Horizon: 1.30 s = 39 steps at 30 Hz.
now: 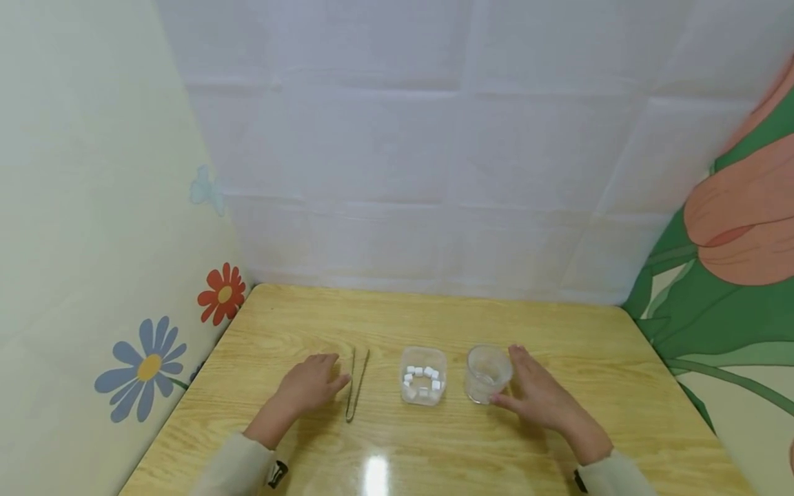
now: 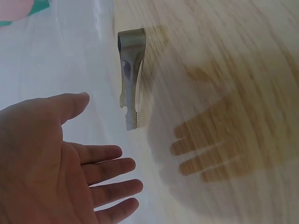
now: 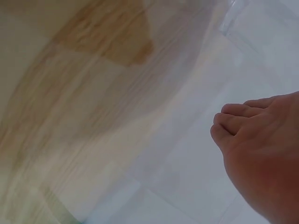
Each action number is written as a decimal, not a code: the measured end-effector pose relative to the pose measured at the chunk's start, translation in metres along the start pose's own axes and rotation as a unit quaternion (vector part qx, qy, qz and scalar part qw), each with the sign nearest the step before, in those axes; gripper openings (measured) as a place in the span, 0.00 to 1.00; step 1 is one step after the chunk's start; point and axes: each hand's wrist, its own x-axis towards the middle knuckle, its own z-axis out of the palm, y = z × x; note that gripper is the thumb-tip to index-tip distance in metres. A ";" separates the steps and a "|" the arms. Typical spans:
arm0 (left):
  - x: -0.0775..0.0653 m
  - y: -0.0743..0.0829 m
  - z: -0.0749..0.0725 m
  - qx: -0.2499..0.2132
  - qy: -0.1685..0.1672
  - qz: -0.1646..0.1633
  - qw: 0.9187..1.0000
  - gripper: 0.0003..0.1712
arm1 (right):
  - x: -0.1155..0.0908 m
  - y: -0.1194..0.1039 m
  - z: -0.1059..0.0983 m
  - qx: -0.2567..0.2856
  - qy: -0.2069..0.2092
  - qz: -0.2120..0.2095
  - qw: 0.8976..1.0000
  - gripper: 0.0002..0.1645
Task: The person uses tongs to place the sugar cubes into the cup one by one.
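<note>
A pair of small metal tongs (image 1: pixel 351 406) lies on the table with its bend toward me; in the left wrist view the tongs (image 2: pixel 132 46) show toothed tips. My left hand (image 1: pixel 310 384) hovers just left of them, its fingers (image 2: pixel 110 170) extended and holding nothing. Right of the tongs stands a clear square container (image 1: pixel 424 353) with several white cubes (image 1: pixel 436 385) inside. Beside it is a clear round glass (image 1: pixel 477 386). My right hand (image 1: pixel 542 396) is at the glass's right side, thumb near its base; whether it touches the glass I cannot tell.
A wooden table (image 1: pixel 428 455) carries everything. Its back edge meets a white sheet (image 1: pixel 397 172). Flower-printed panels flank it, with a blue flower (image 1: pixel 149 367) on the left and a large pink tulip (image 1: pixel 750 213) on the right.
</note>
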 end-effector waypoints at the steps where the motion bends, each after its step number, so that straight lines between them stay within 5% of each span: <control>1: 0.000 0.001 0.000 0.003 0.000 0.000 1.000 0.35 | 0.001 0.000 0.001 -0.001 0.000 0.000 1.000 0.67; 19: 0.006 0.019 0.011 0.051 -0.006 0.004 0.999 0.25 | 0.008 0.004 0.010 0.039 0.013 -0.022 0.999 0.60; 30: 0.010 0.024 0.018 0.045 -0.023 -0.042 0.998 0.37 | 0.008 0.001 0.009 0.065 -0.003 -0.002 0.998 0.62; 39: 0.011 0.027 0.025 0.049 -0.013 -0.042 0.998 0.34 | 0.009 0.000 0.011 0.081 0.003 -0.015 0.997 0.59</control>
